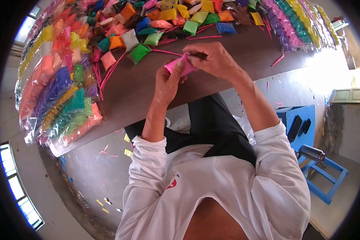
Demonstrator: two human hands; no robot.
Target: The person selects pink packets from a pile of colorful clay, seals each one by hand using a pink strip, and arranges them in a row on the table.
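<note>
A small bright pink packet (173,66) is held between my two hands, over the front part of the brown table (136,86). My left hand (168,83) holds it from the left and below, thumb across its face. The fingers of my right hand (212,58) are pinched on its upper right corner. Beyond my hands lies a heap of small coloured packets, with a green packet (139,53) and a white packet (130,39) at its near edge. Thin pink strips (112,72) lie beside the heap.
Clear bags of coloured packets (56,96) cover the table's left end, and more bagged rows (296,24) lie at the back right. A blue stool (332,180) and a metal flask (313,153) are at the lower right. Scraps litter the floor.
</note>
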